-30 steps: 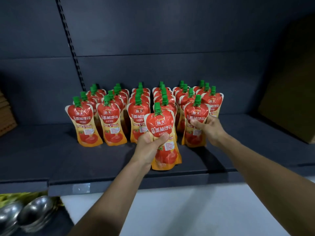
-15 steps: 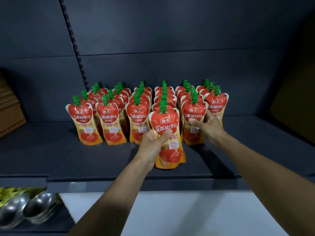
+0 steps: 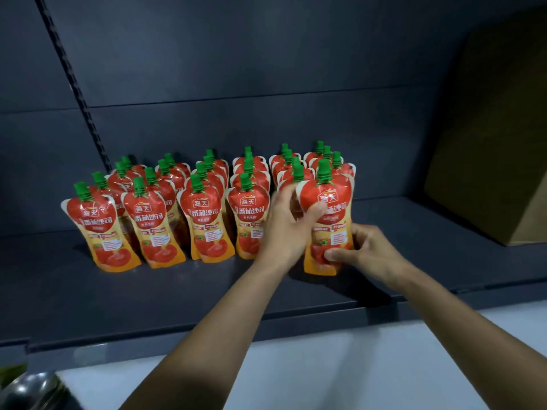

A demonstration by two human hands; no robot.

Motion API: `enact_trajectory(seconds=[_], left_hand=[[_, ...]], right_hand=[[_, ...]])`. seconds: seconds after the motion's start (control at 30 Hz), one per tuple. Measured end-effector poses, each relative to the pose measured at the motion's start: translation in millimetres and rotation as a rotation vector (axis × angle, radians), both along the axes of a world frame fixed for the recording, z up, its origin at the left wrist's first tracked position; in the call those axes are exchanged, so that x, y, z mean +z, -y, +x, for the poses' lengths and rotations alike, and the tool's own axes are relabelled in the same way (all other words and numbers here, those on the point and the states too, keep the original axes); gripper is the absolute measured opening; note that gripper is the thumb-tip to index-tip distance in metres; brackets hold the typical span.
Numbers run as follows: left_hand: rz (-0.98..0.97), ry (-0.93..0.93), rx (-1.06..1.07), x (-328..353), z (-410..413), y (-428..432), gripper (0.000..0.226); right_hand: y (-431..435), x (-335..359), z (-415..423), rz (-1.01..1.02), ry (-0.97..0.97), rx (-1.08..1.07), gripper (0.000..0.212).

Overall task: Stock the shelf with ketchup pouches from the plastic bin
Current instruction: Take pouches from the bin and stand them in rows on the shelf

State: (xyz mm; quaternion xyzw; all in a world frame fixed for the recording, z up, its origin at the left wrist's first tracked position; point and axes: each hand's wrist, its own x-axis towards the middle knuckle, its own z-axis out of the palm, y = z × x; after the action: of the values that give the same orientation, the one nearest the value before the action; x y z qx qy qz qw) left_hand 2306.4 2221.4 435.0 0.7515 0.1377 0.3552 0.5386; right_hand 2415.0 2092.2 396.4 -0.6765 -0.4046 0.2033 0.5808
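Note:
Several red-and-orange ketchup pouches (image 3: 154, 223) with green caps stand in rows on the dark grey shelf (image 3: 118, 294). Both hands are on one pouch (image 3: 336, 202) at the right end of the front row, where it stands upright on the shelf. My left hand (image 3: 285, 226) grips its upper left side, with the thumb across the red front. My right hand (image 3: 365, 250) pinches its lower right part near the base. The plastic bin is out of view.
A brown cardboard box (image 3: 488, 149) stands on the shelf at the far right. Bare shelf lies in front of the rows and between pouches and box. A white surface (image 3: 325, 368) runs below the shelf edge. Shiny metal bowls (image 3: 29, 392) sit at the bottom left.
My left hand has moved right, from a pouch in front of the fourth column to the one at the right end. My right hand has dropped to that pouch's base. The view shifted left.

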Motion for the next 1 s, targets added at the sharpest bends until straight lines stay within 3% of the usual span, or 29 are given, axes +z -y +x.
enact_trajectory(seconds=[0.13, 0.33, 0.43, 0.7, 0.9, 1.0], left_hand=[[0.541, -0.04, 0.235, 41.1, 9.8, -22.7, 0.06], [1.061, -0.503, 0.253, 61.4, 40.5, -41.8, 0.069], [1.116, -0.602, 0.262, 60.4, 48.1, -43.2, 0.058], [1.117, -0.598, 0.3, 53.9, 53.3, -42.0, 0.037], [1.103, -0.588, 0.292, 52.1, 54.6, -43.4, 0.038], [1.128, -0.579, 0.287, 48.7, 54.5, -45.5, 0.053]], right_hand=[[11.8, -13.0, 30.5, 0.03, -0.015, -0.165, 0.027], [5.2, -28.1, 65.0, -0.037, -0.018, -0.191, 0.029], [-4.1, -26.3, 75.2, -0.063, -0.039, -0.182, 0.033], [-20.5, -19.0, 84.2, -0.121, -0.041, -0.136, 0.031], [-24.1, -20.5, 83.9, -0.155, -0.039, -0.171, 0.039], [-23.2, -22.8, 80.3, -0.184, -0.023, -0.207, 0.046]])
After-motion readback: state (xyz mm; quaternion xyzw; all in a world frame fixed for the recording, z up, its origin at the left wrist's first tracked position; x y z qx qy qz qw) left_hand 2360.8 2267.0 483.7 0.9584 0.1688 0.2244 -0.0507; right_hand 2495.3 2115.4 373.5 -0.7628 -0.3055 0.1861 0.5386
